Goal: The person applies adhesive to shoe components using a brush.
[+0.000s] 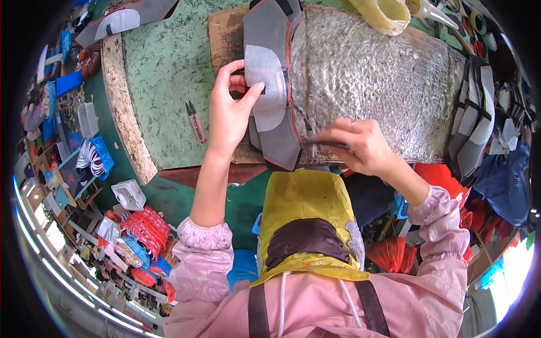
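Note:
A long grey panel (283, 141) with a pale grey patch (269, 63) and an orange-red line along its right side lies across the middle of the worktable. My left hand (232, 107) grips the panel at its left edge, thumb on top of the patch and fingers at the rim. At the panel's lower right edge, my right hand (365, 147) is closed around a thin dark tool (333, 145). The tool's tip is smeared by motion, so its kind and whether it touches the panel cannot be made out.
A board coated in shiny dried film (372, 73) spreads right of the panel. Thread snips (196, 123) lie left on the green tabletop (163, 73). A yellowish tub (390, 19) stands at the back, a stack of grey panels (469, 121) at the far right.

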The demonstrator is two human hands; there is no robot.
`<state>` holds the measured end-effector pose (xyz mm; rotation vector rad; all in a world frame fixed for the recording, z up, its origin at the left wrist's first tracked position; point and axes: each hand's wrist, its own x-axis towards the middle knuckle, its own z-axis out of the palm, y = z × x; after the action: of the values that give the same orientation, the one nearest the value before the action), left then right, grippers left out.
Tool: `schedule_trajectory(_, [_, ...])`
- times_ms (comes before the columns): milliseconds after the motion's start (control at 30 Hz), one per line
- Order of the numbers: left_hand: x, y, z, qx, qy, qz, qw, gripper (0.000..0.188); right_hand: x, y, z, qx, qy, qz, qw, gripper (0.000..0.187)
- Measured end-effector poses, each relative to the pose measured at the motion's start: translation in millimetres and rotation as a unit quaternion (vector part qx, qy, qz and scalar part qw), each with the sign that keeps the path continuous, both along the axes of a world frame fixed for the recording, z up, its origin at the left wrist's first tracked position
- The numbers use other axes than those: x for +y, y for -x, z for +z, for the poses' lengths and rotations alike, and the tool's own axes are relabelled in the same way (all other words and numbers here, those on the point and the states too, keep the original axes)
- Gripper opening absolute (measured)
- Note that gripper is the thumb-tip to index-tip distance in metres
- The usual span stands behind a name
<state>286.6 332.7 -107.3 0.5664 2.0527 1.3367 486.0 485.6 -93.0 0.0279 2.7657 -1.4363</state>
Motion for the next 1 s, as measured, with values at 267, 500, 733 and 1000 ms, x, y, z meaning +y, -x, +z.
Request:
schedule_trajectory(267, [-1.3, 4.0, 8.5, -0.136, -0.019, 0.037, 0.990, 0.041, -15.4, -0.3, -1.6, 0.051, 0.001, 0.010, 0.999, 0.034])
schedule_trajectory(500, [-16.8, 29.4, 20.8, -0.314, -0.030, 0.045, 0.948, 0.064, -32.1, 40.6, 4.7, 0.104, -0.032, -0.061, 0.992, 0.026])
schedule_trajectory(733, [-14.2, 35.9, 18.5, -0.325, -0.007, 0.015, 0.946, 0.065, 17.4, 120.3, 19.2, 0.152, -0.179, -0.282, 0.930, 0.022])
schedule_trajectory(1000, [-10.2, 9.4, 4.8, 0.119, -0.060, -0.039, 0.990, 0.026, 8.0, 51.2, 1.7, 0.048, -0.040, -0.320, 0.945, 0.026])
